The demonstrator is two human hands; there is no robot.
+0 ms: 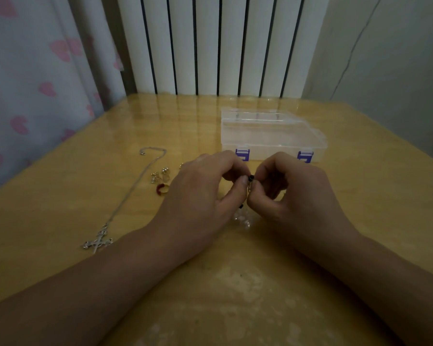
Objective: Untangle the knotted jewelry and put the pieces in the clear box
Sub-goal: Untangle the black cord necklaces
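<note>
Head view, landmark: clear box (273, 132), lid closed, purple latches facing the person, on the yellow table (60, 196).
Left hand (200, 193): just in front of the box's left latch, fingers curled, thumb and fingertips pinching a small beaded chain piece (250, 182).
Right hand (293, 193): in front of the box's right half, fingers curled, pinching the same piece from the other side; fingertips of both hands nearly meet.
Beaded chain piece: held between the hands, above the table, a dark bead at its top; the lower part hangs below, with pale clear bits too blurred to make out.
Cross necklace (99, 242): well left of the box, chain running up toward the box side, flat on the table.
Earrings (160, 174): left of the box, beside the left hand.
Red ring (161, 189): just in front of the earrings, touching the table.
</note>
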